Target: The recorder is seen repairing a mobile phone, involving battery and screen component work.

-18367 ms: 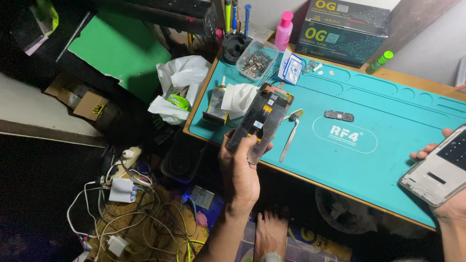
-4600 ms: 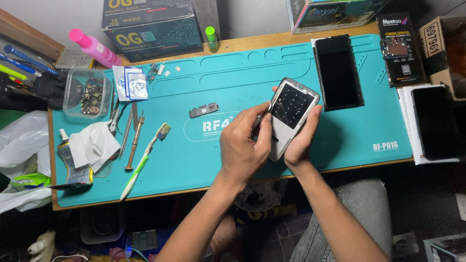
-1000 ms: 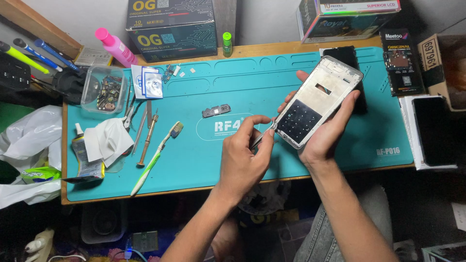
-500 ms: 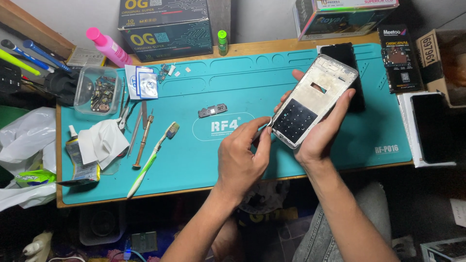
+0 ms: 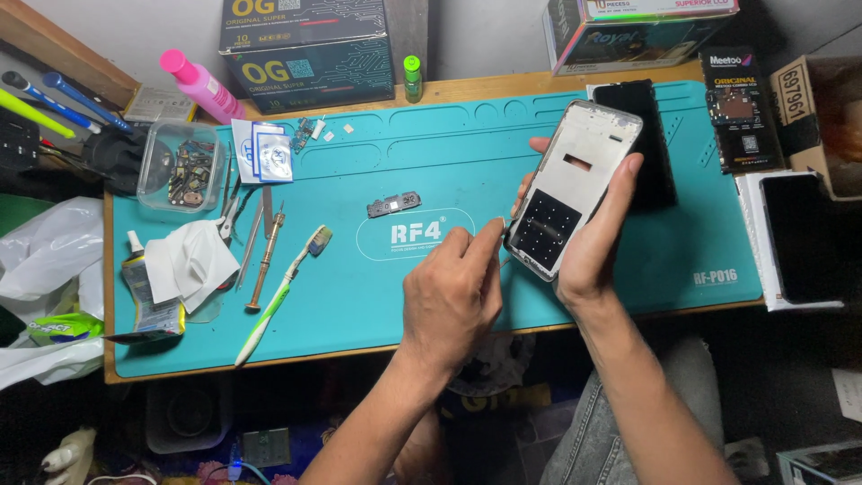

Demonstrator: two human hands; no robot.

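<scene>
At far left, white plastic bags (image 5: 49, 260) off the mat's edge, pens (image 5: 45, 99) above them. On the teal mat (image 5: 359, 296), left end: clear tub (image 5: 180, 166) of small parts at the far side, pink bottle (image 5: 202, 85) just beyond it, glue tube (image 5: 144, 292) and crumpled white cloth (image 5: 190, 262) nearer. Right of the cloth: tweezers (image 5: 235, 208), screwdriver (image 5: 266, 260), then a green-and-white toothbrush (image 5: 283, 296) lying slantwise. Far edge: dark box (image 5: 305, 45), small green bottle (image 5: 412, 79). Mid-mat, a small dark part (image 5: 393, 204) lying alone, well apart from the hands. Near centre, left hand (image 5: 449, 301), fingers bunched, thumb and forefinger pinched together at the lower left edge of the phone frame (image 5: 575, 189); whether anything sits in the pinch, cannot tell. Frame lifted above the mat, tilted, inner side up, pale with a dark square patch at its near end. Right hand (image 5: 588, 242) clamped on the frame from below and right, fingers wrapped along its right edge, fingertips showing over the left. Behind the frame, a black phone (image 5: 651, 144) flat on the mat. Off the mat's right end, a dark packet (image 5: 741, 112), a cardboard box (image 5: 822, 117), another black screen (image 5: 799, 238) on white paper.
</scene>
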